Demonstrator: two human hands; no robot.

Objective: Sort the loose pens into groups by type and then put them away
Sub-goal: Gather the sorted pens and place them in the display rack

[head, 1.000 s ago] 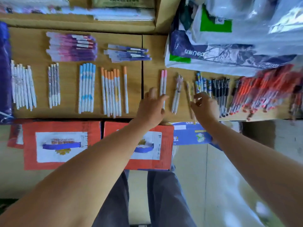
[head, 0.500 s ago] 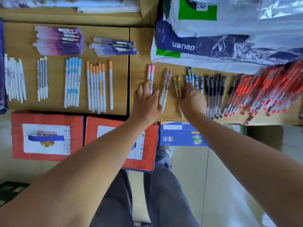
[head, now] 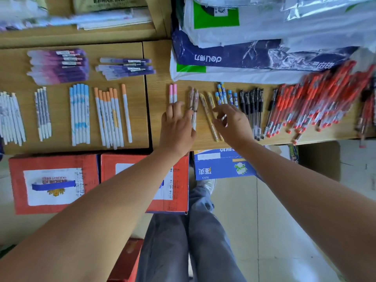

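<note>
— Where are the hands?

— Both lie over the near edge of the wooden table [head: 162,64]. The left hand [head: 176,127] is flat, palm down, fingers spread and loose, holding nothing; its fingertips cover the lower ends of the two pink-capped pens [head: 173,93]. The right hand [head: 234,124] is just beside it, fingers half curled over the lower part of the two yellow pens [head: 208,110]. It may be touching one of them, but I cannot tell whether it actually grips anything.

— And what lies between the hands?

— A pair of clear patterned pens [head: 193,100], side by side, next to the left hand's first finger.

— The rest of the pens?

— Already in groups, laid in rows. To the right of the yellow ones come the blue cartoon pens [head: 222,94], then the black pens [head: 251,102], then a big, blurred heap of red pens [head: 317,98]. On the left half: orange-capped pens [head: 107,117] with one lying apart, light blue pens [head: 79,115], a small set of grey patterned pens [head: 42,112], and white pens [head: 12,117] at the edge. Behind those lie purple pens [head: 59,66] and violet packaged pens [head: 126,68], crosswise.

— Anything else near?

— Plastic bags [head: 244,58] piled on the far right of the table, and red boxes [head: 53,182] and a blue box [head: 221,167] below its front edge.
</note>
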